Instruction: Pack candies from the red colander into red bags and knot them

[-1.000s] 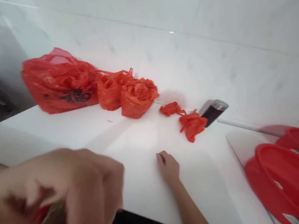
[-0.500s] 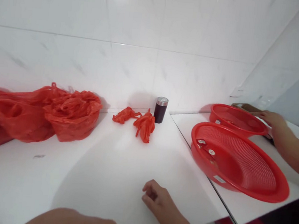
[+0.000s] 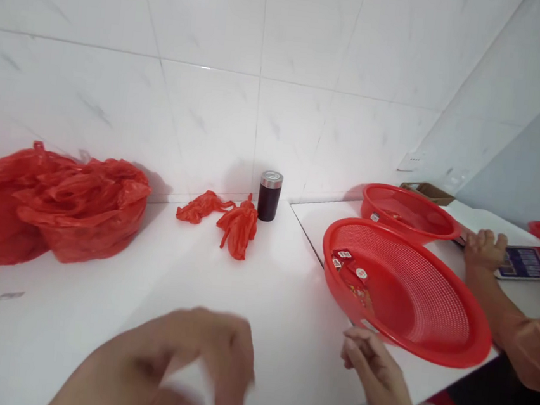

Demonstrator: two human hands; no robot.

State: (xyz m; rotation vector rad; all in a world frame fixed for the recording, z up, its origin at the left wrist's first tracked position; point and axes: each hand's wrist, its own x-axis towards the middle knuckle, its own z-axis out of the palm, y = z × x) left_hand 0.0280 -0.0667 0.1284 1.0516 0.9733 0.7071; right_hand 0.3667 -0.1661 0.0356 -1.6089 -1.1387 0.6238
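My left hand [image 3: 193,354] is large and partly blurred at the lower centre, above the white table. Its fingers bend downward, with a gap to the thumb and nothing seen between. My right hand [image 3: 378,372] is by the near rim of a big red perforated basket [image 3: 447,296], fingers curled in and thumb against them, with no object visible in it. Inside the basket's left side lie several small packets [image 3: 358,281] with white labels; their kind is unclear. Whether the right fingers touch the rim I cannot tell.
At left, red plastic bags [image 3: 87,217] sit in a heap. Crumpled red bags [image 3: 239,228] lie beside a dark tumbler [image 3: 269,199] near the tiled wall. A second red basket [image 3: 407,209] stands behind. A co-worker's hand [image 3: 485,249] rests near a blue-printed package [image 3: 524,262].
My left hand has come up into view. My right hand has moved right, toward the basket, and its fingers have closed more. The view has turned rightward. The co-worker's hand has come nearer.
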